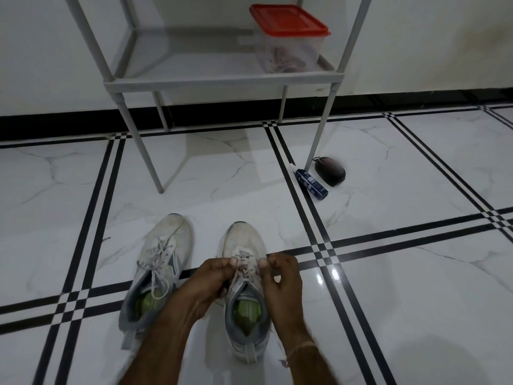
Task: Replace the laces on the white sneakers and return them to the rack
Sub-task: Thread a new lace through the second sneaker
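Two worn white sneakers stand side by side on the tiled floor, toes pointing away from me. The left sneaker [163, 262] has loose grey-white laces lying over its tongue. Over the right sneaker [244, 240] my left hand [211, 282] and my right hand [283, 276] each pinch its lace [244, 269] near the middle eyelets. Both shoes show green insoles. The grey rack [222, 79] stands beyond them against the wall.
On the rack's lower shelf sits a clear box with a red lid [288, 37] holding tangled laces. By the rack's right front leg lie a blue bottle [311, 182] and a black shoe brush [330, 170].
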